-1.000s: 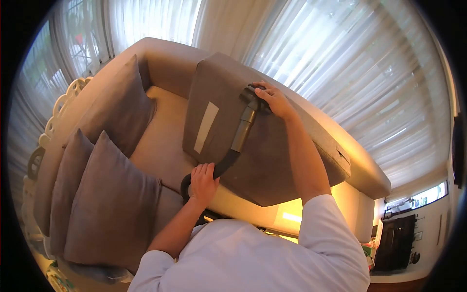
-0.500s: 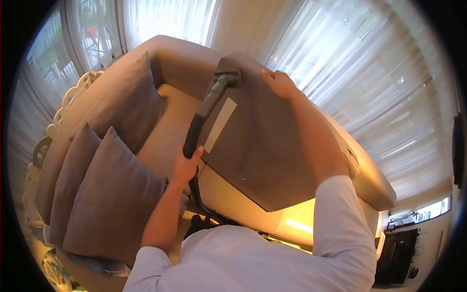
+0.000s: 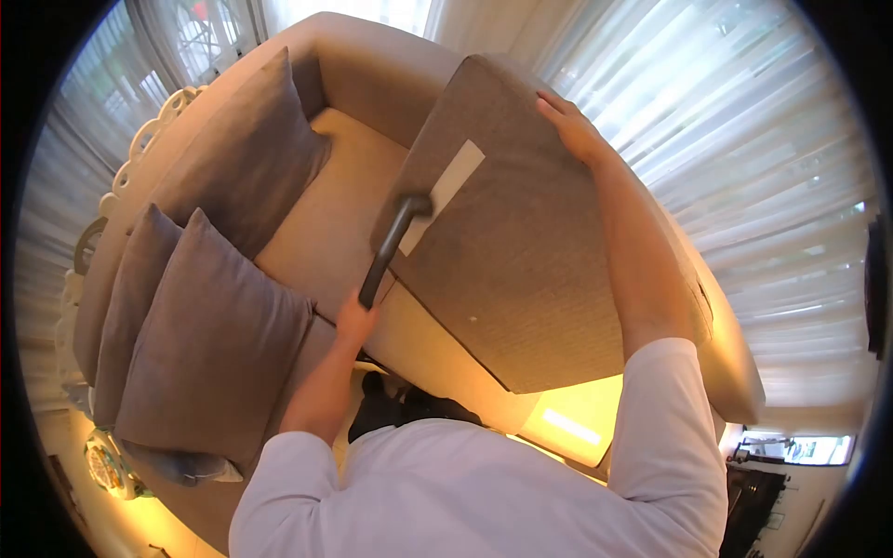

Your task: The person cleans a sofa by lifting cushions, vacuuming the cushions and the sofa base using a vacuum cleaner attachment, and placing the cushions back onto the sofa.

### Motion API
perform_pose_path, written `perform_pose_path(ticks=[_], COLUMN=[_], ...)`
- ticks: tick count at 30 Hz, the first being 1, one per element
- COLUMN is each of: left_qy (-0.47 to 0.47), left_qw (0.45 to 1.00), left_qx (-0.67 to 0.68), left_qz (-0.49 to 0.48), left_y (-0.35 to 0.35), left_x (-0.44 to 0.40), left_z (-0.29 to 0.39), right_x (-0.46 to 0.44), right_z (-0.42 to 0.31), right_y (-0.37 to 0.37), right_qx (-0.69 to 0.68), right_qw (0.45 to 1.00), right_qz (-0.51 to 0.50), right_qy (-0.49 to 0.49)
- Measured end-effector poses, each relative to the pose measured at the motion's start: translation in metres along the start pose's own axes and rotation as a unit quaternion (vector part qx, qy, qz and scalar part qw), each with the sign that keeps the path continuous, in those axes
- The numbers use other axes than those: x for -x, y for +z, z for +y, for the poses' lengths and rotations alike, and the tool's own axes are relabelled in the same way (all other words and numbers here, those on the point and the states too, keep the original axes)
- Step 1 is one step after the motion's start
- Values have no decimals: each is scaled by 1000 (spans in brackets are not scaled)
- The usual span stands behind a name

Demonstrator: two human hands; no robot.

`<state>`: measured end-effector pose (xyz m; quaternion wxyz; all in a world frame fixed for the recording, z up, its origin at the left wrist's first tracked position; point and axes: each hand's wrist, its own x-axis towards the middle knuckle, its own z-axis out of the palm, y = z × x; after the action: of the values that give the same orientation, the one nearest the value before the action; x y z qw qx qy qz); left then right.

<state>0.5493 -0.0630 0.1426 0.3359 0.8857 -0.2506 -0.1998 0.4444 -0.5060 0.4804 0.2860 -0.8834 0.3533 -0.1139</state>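
A large brown-grey seat cushion [image 3: 530, 251] stands tilted up on the beige sofa [image 3: 349, 181], with a pale strip [image 3: 446, 193] on its face. At its top edge rests my right hand [image 3: 575, 128], fingers apart and touching the fabric. Lower left of the cushion, my left hand [image 3: 357, 319] is wrapped round the dark vacuum hose and tube [image 3: 386, 251]. The tube's nozzle [image 3: 416, 204] is against or just in front of the cushion's left part, near the strip; it is slightly blurred.
Several brown-grey pillows [image 3: 219, 325] lean on the left side of the sofa. Sheer curtains [image 3: 772, 186] hang behind it. Bright light falls on the sofa base [image 3: 572, 418] at the lower right. A dark screen-like object [image 3: 752, 507] stands at the far right.
The nozzle has moved from the cushion's upper middle to its left part, then downward. My right hand has let go of the nozzle and moved right along the cushion's top edge.
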Motion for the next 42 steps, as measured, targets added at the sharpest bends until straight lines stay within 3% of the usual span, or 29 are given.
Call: perform_pose_path(ticks=[1,4,7,10,12,15,17,20,25,27,30,31,33,35,37,38,40,42], left_qy=[-92,-135,-5,118,147,228,193,84,79,137,176,173,259,223,134,121,12,-42], left_qw=[993,987,998,982,981,968,978,994,996,988,984,984,964,975,984,986,974,980], left_qx=[-48,-83,26,91,51,7,-10,-74,-44,52,38,40,61,-5,-86,-87,-166,-142], left_qz=[-56,-18,54,114,117,107,76,-10,7,43,5,0,12,-4,-78,-77,-153,-135], left_y=[-5,-24,-49,-67,-61,-12,10,-3,-68,-69,-85,-76,-40,-19,-3,-9,-27,-39], left_x=[15,49,48,17,-2,-21,-8,11,6,-9,-23,-25,-38,-28,-18,-14,-1,13], left_z=[-13,0,80,190,224,174,105,22,83,118,167,154,103,26,-64,-80,-111,-111], right_x=[1,-8,-30,-35,-33,-23,-21,-27,-28,-27,-17,-13,-14,-14,-13,-19,-26,-19], right_z=[-4,0,15,22,28,24,25,23,3,2,-8,-13,-12,-8,-3,4,11,-8], right_y=[-3,-7,-12,-10,-8,-12,-11,-6,2,0,-1,3,5,3,6,7,11,19], right_qx=[31,22,-51,-52,-50,-38,-31,4,4,0,-3,-6,-18,-30,17,-10,-23,2], right_qw=[1000,999,996,996,997,998,998,999,1000,1000,999,999,999,998,999,999,999,999], right_qz=[4,-17,-74,-68,-60,-43,-34,-29,-6,-7,1,14,7,7,31,22,16,14], right_qy=[-5,-18,9,0,-8,9,41,15,29,29,34,33,42,52,40,21,-20,30])
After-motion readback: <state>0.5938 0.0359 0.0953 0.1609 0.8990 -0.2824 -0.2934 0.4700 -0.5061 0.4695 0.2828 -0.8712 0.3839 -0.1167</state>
